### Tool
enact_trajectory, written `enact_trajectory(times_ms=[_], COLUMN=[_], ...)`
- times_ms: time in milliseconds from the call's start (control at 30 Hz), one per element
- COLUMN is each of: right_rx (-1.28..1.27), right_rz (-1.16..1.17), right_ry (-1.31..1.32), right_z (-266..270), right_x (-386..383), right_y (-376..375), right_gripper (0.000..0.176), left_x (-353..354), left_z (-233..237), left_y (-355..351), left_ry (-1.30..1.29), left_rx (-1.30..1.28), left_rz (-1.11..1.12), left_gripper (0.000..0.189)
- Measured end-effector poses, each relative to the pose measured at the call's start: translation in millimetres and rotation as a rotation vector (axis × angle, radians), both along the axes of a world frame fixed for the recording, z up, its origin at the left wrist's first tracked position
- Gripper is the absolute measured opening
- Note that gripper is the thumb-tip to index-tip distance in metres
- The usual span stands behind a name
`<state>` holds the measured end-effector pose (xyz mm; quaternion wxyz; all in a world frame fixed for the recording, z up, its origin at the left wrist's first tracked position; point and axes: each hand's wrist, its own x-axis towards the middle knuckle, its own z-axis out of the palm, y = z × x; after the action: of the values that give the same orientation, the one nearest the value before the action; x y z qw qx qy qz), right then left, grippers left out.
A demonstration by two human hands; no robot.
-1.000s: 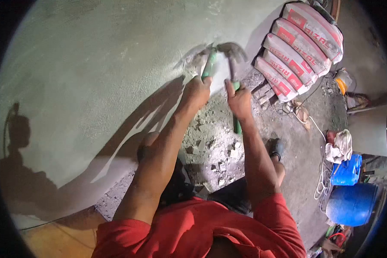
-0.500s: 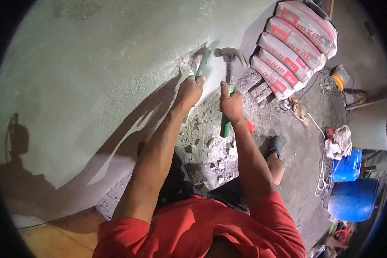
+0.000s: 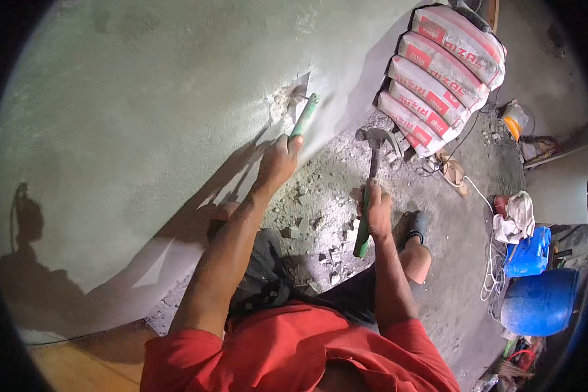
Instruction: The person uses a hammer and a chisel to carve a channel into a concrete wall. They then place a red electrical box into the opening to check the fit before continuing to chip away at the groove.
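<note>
My left hand (image 3: 277,162) is closed around a green-handled chisel (image 3: 304,117), held against the wall beside a chipped hole (image 3: 285,104). The pale broken patch has a dark, sharp upper corner. I cannot make out the chisel's full tip. My right hand (image 3: 377,209) grips a claw hammer (image 3: 375,153) by its green and dark handle, head up. The hammer head is apart from the chisel, lower and to its right, over the rubble (image 3: 326,215).
Stacked cement bags (image 3: 438,78) lean near the wall at upper right. Broken chunks and dust cover the floor by my shoe (image 3: 417,227). Further right are a white cord (image 3: 487,274), a blue jerrycan (image 3: 528,251), a blue drum (image 3: 541,304) and a yellow-white container (image 3: 515,119).
My right hand has drawn the hammer down and to the right, away from the chisel. The left hand and chisel have shifted slightly down and left, showing more of the hole.
</note>
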<state>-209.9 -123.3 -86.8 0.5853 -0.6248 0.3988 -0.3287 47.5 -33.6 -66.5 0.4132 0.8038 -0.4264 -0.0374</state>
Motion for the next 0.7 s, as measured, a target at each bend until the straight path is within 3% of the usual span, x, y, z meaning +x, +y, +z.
enact_trajectory(times_ms=[167, 300, 400, 433, 533, 567, 600, 633, 700], right_rx=[-0.038, -0.119, -0.263, -0.262, -0.567, -0.584, -0.595, -0.960, -0.509], right_rz=[0.010, -0.025, -0.142, -0.140, -0.050, -0.023, -0.090, -0.065, 0.019], right_ry=[-0.059, 0.014, -0.220, -0.219, -0.524, -0.691, -0.406, -0.046, 0.059], right_z=[-0.7, 10.7, 38.9, 35.2, 15.4, 1.7, -14.0, -62.3, -22.3], right_x=[-4.6, -0.7, 17.5, 25.1, 60.7, 82.2, 94.0, 105.8, 126.4], right_y=[2.1, 1.4, 15.3, 15.5, 6.8, 2.4, -0.4, -40.1, -25.7], right_gripper=[0.051, 0.044, 0.051, 0.051, 0.066, 0.060, 0.047, 0.036, 0.034], left_x=[18.3, 26.9, 31.0, 31.2, 31.1, 33.4, 34.2, 33.7, 31.6], left_z=[2.9, -5.8, -8.8, -9.2, -12.3, -11.9, -13.0, -14.1, -12.6], left_y=[-10.3, -9.5, -8.7, -7.8, -9.3, -10.6, -10.8, -8.8, -3.8], left_ry=[-0.013, -0.031, -0.041, -0.032, -0.035, -0.038, -0.008, 0.024, 0.018], left_rx=[-0.002, 0.023, -0.015, -0.021, -0.037, -0.039, -0.081, -0.121, -0.093], left_rz=[0.066, 0.034, 0.032, 0.012, 0.040, 0.043, 0.017, -0.007, 0.001], left_gripper=[0.050, 0.049, 0.048, 0.048, 0.048, 0.048, 0.048, 0.049, 0.049])
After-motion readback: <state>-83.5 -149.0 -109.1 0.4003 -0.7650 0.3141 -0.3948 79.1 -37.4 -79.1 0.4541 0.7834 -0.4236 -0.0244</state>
